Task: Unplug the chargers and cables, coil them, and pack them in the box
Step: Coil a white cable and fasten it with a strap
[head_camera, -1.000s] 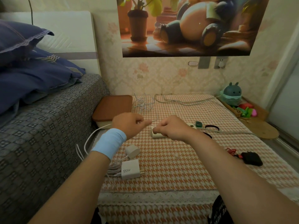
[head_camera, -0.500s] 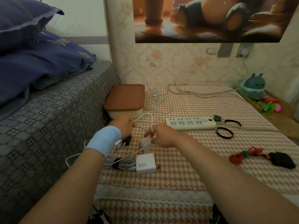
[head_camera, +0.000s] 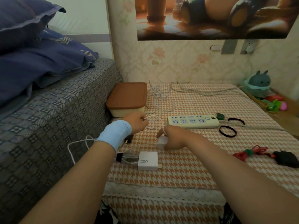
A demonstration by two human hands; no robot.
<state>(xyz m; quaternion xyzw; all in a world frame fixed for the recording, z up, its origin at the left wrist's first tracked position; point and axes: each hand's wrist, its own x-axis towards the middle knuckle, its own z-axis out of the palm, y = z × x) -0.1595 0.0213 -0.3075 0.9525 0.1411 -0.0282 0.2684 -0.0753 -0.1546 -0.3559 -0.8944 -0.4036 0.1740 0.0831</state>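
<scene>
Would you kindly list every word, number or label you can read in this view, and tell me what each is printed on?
"120W": on the side of the white charger lying on the checked cloth.
White print on the dark clothing at the bottom edge: cut off, not readable.
Markings on the power strip: too small to read.
</scene>
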